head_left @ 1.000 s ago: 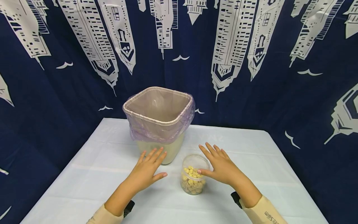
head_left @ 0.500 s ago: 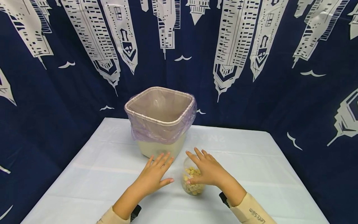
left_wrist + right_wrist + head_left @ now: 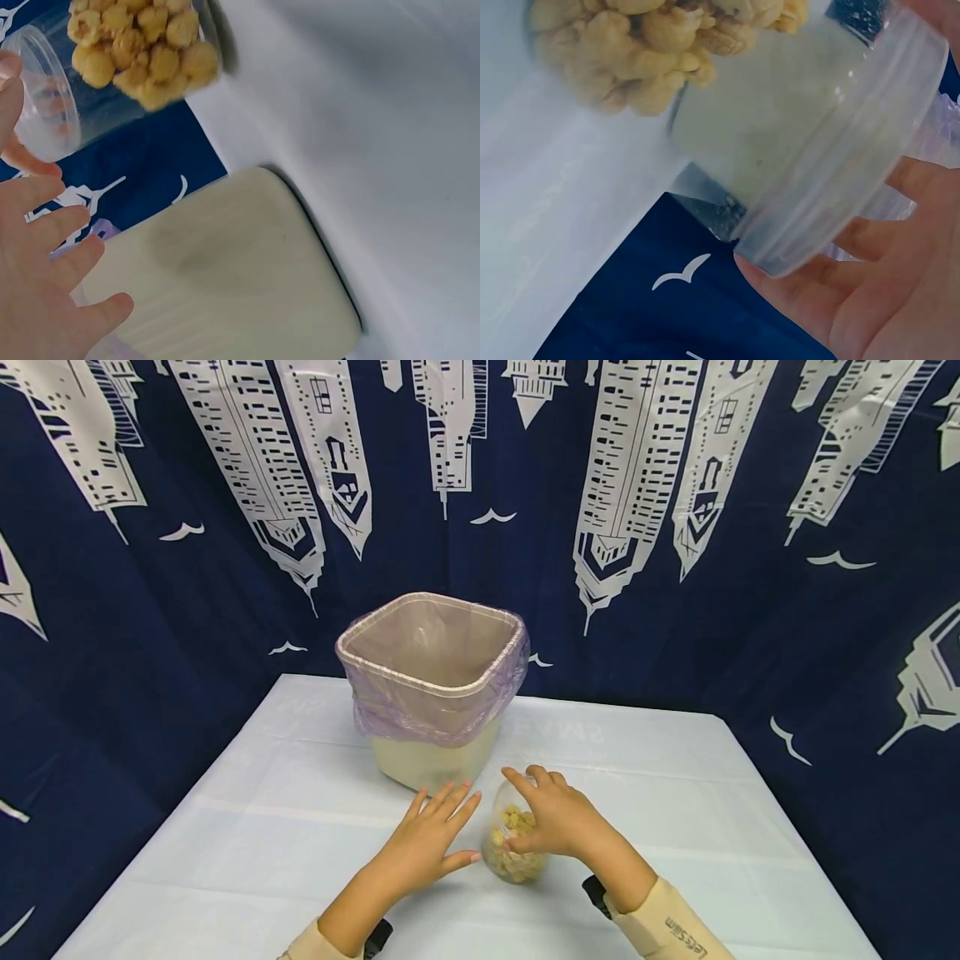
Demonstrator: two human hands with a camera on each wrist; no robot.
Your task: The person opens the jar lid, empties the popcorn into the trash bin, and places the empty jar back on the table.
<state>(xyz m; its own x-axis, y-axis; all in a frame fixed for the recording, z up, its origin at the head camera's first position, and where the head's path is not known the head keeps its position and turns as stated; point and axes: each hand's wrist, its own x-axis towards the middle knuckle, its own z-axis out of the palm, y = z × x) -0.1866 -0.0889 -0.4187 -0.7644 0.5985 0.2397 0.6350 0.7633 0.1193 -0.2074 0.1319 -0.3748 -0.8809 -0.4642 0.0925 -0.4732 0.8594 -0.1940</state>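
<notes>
A clear jar [image 3: 512, 862] partly filled with yellow popcorn [image 3: 637, 52] stands on the table in front of the bin. Around its clear lid [image 3: 855, 150] my right hand [image 3: 558, 822] curls its fingers and thumb, gripping the jar near the top. My left hand [image 3: 427, 852] hovers just left of the jar, fingers spread and fairly straight, holding nothing. In the left wrist view the left hand [image 3: 45, 262] is close to the lid [image 3: 49, 97], seemingly without touching it. The right palm partly hides the jar in the head view.
A beige bin [image 3: 442, 764] lined with a thin purple bag [image 3: 420, 718] stands behind the hands, left of the jar. A white cloth [image 3: 660, 793] covers the table. Behind hangs a dark blue curtain [image 3: 480, 560] printed with white buildings.
My right hand has moved left and down onto the jar, and its fingers have curled around the lid. The left hand has shifted right and slightly nearer, staying spread.
</notes>
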